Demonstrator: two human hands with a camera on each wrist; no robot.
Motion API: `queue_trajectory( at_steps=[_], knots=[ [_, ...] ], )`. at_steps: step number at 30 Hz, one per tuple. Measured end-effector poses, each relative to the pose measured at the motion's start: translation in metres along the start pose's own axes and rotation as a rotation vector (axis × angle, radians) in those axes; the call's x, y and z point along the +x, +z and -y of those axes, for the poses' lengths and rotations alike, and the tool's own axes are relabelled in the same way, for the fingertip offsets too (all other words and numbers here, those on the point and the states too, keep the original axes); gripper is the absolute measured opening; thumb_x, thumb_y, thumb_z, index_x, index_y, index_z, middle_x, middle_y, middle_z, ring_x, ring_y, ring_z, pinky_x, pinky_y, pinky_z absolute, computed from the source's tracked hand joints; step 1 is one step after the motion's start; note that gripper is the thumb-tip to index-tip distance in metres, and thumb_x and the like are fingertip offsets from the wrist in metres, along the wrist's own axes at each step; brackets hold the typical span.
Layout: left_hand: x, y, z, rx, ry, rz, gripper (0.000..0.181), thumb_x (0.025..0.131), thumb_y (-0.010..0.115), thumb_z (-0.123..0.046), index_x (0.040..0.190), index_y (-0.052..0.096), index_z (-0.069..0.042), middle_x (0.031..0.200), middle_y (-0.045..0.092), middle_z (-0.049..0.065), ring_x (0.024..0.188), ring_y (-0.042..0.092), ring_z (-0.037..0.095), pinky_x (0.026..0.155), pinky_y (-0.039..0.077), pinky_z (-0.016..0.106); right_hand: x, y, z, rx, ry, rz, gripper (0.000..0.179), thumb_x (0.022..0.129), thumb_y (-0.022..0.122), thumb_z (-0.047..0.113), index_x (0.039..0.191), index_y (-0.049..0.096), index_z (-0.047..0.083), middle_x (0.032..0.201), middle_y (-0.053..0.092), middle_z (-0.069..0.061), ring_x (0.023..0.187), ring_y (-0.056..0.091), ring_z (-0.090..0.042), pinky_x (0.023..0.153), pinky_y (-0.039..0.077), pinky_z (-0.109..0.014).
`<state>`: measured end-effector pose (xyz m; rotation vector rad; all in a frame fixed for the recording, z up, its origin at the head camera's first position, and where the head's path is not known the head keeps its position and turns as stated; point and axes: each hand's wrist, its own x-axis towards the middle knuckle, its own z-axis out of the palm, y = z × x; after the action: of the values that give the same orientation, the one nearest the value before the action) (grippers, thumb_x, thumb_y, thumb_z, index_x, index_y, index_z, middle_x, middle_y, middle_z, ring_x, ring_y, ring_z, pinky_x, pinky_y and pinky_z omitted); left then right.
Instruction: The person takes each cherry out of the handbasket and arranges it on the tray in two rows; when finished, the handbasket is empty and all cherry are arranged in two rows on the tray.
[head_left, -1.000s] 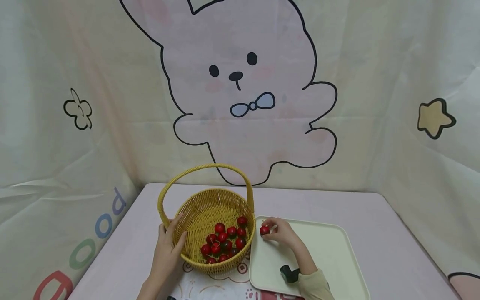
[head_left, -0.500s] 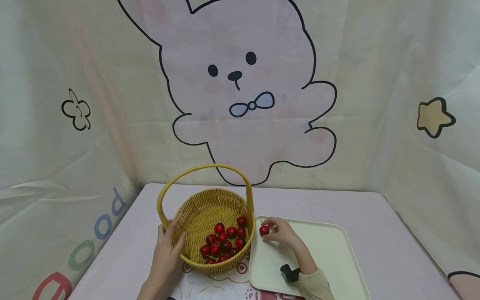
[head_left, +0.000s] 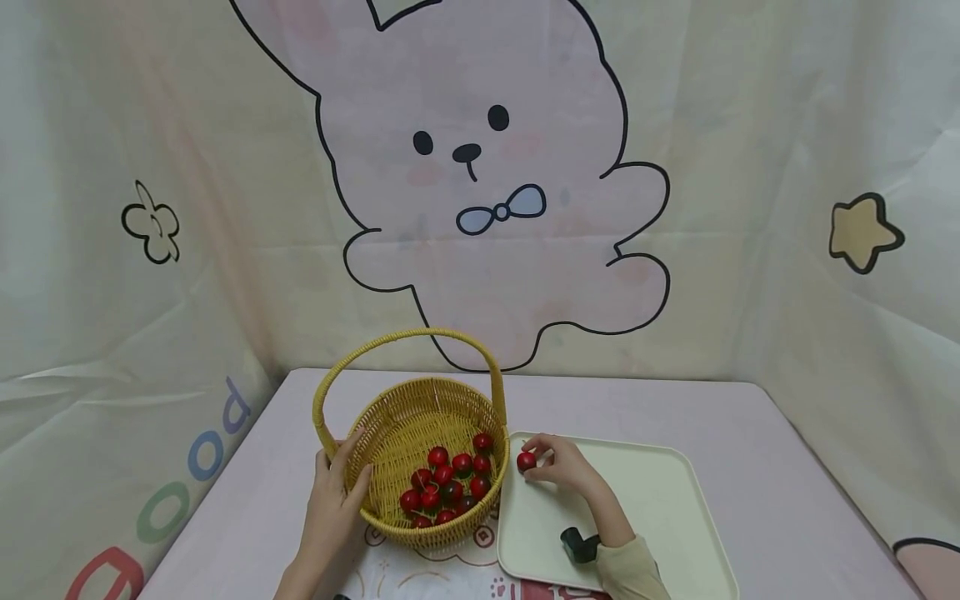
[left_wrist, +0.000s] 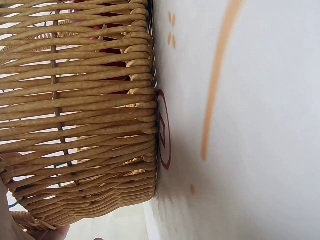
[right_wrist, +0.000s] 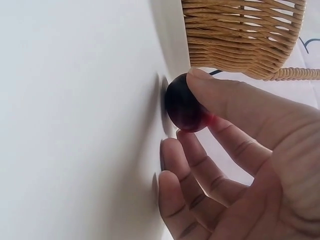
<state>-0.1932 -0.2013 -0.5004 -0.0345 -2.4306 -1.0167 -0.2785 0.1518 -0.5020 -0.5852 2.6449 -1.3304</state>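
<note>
A round yellow wicker basket [head_left: 420,408] with a tall hoop handle stands left of centre in the head view, several dark red cherries [head_left: 442,475] inside it. My left hand [head_left: 330,504] grips its left rim, thumb on the inner side. At the left end of a pale tray [head_left: 637,492], my right hand [head_left: 564,468] pinches a single cherry [head_left: 526,461] between thumb and fingers. Seen from the right wrist, that cherry [right_wrist: 184,102] is close over the tray's surface, with the other fingertips right at it. The left wrist view is mostly filled by the basket's woven wall [left_wrist: 90,105].
The tray's left edge lies right beside the basket. A black wrist camera [head_left: 579,547] on my right wrist hangs over the tray. Beneath them is a white table [head_left: 247,508] with a printed front part, and a cartoon-printed curtain [head_left: 480,275] rises behind it.
</note>
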Motion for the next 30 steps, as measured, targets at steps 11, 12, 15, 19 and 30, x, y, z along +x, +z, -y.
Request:
queue_trajectory(
  at_steps=[11,12,15,19,30],
  knots=[
    [0.000,0.000,0.000,0.001,0.002,-0.002,0.055,0.090,0.061,-0.018,0.140,0.040,-0.027,0.125,0.037,0.017,0.102,0.054,0.039,0.073,0.046,0.059,-0.008,-0.012,0.015,-0.035,-0.021,-0.015,0.038,0.073,0.076,0.009,0.106,0.061,-0.002,0.098,0.059,-0.021,0.074,0.057,-0.022,0.065,0.046,-0.030],
    [0.000,0.000,0.000,0.002,0.002,-0.001,0.055,0.090,0.061,-0.018,0.140,0.040,-0.027,0.125,0.037,0.017,0.102,0.054,0.039,0.073,0.046,0.059,-0.008,-0.014,0.016,-0.039,-0.015,-0.027,0.037,0.073,0.076,0.009,0.106,0.061,-0.001,0.100,0.059,-0.021,0.076,0.058,-0.024,0.067,0.046,-0.031],
    [0.000,0.000,-0.001,0.003,0.000,0.001,0.055,0.090,0.060,-0.019,0.140,0.040,-0.027,0.125,0.037,0.017,0.103,0.053,0.040,0.074,0.045,0.059,-0.010,-0.017,0.021,-0.044,-0.001,-0.065,0.035,0.075,0.074,0.010,0.107,0.062,0.001,0.104,0.060,-0.019,0.085,0.058,-0.030,0.071,0.047,-0.036],
    [0.000,0.000,-0.001,0.004,-0.002,0.001,0.055,0.090,0.061,-0.019,0.140,0.040,-0.026,0.125,0.037,0.017,0.104,0.053,0.040,0.074,0.045,0.060,-0.011,-0.021,0.030,-0.046,-0.026,-0.115,0.031,0.078,0.072,0.010,0.107,0.062,0.003,0.105,0.060,-0.018,0.092,0.057,-0.036,0.075,0.048,-0.042],
    [-0.001,0.000,-0.001,0.004,-0.008,0.006,0.053,0.091,0.059,-0.022,0.140,0.040,-0.026,0.124,0.037,0.016,0.102,0.054,0.038,0.073,0.046,0.058,-0.020,-0.022,0.071,0.012,-0.121,-0.144,0.027,0.081,0.070,0.010,0.106,0.063,0.006,0.103,0.062,-0.009,0.096,0.058,-0.032,0.073,0.050,-0.028]
  ],
)
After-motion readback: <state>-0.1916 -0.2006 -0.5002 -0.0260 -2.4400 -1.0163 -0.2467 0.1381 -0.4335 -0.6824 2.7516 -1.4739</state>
